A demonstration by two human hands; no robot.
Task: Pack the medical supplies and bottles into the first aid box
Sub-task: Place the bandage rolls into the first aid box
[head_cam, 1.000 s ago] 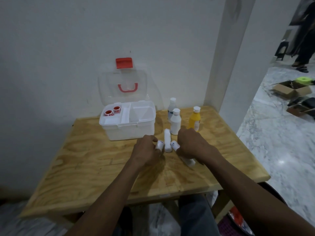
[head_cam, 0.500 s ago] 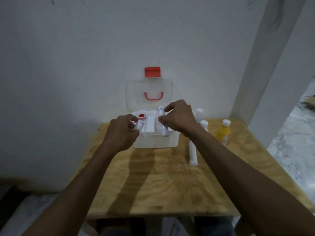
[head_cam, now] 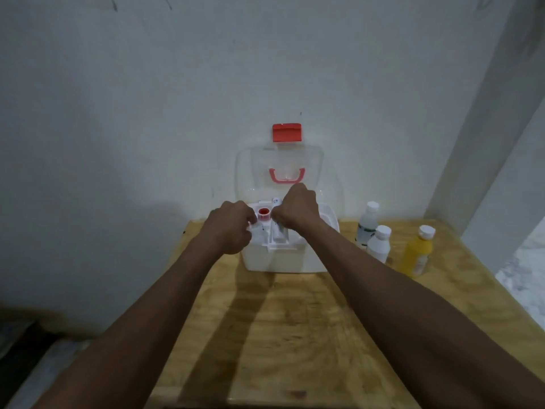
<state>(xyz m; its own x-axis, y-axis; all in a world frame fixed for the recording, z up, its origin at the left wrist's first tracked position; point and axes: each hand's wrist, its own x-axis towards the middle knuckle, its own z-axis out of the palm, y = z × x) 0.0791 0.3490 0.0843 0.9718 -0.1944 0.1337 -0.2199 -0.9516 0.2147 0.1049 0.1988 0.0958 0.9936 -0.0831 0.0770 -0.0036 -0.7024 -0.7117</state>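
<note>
The white box [head_cam: 283,258] is set at the back of the wooden surface [head_cam: 295,335], against the wall, with its clear lid [head_cam: 280,169] raised upright and a red latch [head_cam: 287,132] at the top. Both hands are held over the box's top tray. The left hand [head_cam: 230,228] is curled around a white roll [head_cam: 257,230] at the tray's left end, with the grip closed on it. The right hand [head_cam: 298,209] is bent into a fist over a white tube [head_cam: 277,231] lying in the middle compartment; whether the grip is closed on the tube cannot be told. A red-rimmed roll [head_cam: 264,214] is seen in the tray between the two hands. Right of the box, two white bottles [head_cam: 367,224] [head_cam: 379,245] and a yellow bottle [head_cam: 418,252] are stood upright on the surface, close together.
</note>
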